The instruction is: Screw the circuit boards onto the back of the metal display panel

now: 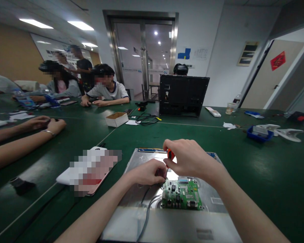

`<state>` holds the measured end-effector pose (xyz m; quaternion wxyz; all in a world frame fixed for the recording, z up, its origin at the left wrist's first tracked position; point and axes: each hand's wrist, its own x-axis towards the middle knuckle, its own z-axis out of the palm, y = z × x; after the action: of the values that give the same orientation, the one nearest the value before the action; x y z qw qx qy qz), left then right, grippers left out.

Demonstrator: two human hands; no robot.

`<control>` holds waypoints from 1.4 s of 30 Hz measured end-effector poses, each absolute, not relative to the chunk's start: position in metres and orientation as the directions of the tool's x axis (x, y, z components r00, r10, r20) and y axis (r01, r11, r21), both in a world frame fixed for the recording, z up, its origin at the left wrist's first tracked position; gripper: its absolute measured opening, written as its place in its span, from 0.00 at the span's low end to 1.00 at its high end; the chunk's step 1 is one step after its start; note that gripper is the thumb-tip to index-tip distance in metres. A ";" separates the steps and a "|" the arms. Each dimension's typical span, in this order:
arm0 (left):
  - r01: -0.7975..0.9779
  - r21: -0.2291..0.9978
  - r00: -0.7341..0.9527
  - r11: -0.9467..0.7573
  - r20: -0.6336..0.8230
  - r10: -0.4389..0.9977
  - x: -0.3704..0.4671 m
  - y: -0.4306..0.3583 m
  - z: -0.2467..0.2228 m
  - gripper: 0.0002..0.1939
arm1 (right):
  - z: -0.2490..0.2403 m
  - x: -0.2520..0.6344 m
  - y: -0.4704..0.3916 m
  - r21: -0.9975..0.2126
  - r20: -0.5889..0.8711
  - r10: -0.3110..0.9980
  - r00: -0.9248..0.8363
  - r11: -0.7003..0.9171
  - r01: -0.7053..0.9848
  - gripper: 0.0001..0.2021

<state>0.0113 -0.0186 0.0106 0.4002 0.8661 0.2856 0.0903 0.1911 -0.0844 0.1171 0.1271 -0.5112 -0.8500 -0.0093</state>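
A green circuit board (182, 195) lies on the silver back of a flat display panel (207, 217) in front of me. My right hand (192, 158) grips the red and black handle of a screwdriver (170, 154), whose shaft points down toward the board's upper left corner. Close beside that corner is my left hand (152, 172), its fingertips pinched together near the screwdriver's tip. What they hold, if anything, is hidden. Grey cables (147, 216) run from the board's left side down across the panel.
Left of the panel lie phones (96, 175) and a small black part (21, 185). Beyond stand a white box (116, 119), a cable (148, 118) and a black monitor casing (183, 96). A blue tray (259, 134) is at right. A co-worker's hands (50, 126) rest at left.
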 end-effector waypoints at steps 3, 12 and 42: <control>0.428 0.749 0.816 -0.506 -0.080 0.572 0.010 -0.018 0.009 0.03 | 0.117 0.191 -0.084 -0.099 0.210 0.876 -0.434 0.460 0.882 0.07; 0.445 0.770 0.804 -0.457 -0.118 0.583 0.011 -0.018 0.010 0.02 | 0.110 0.187 -0.077 0.013 0.262 0.870 -0.417 0.429 0.903 0.09; 0.632 0.550 0.599 -0.546 0.101 0.795 0.004 -0.002 0.004 0.06 | 0.130 0.216 -0.074 -0.085 0.358 0.916 -0.183 0.227 0.970 0.11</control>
<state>0.0037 -0.0023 0.0038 0.2364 0.8623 0.4136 0.1718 0.2155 -0.0739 0.1298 0.1689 -0.6164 -0.7649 -0.0805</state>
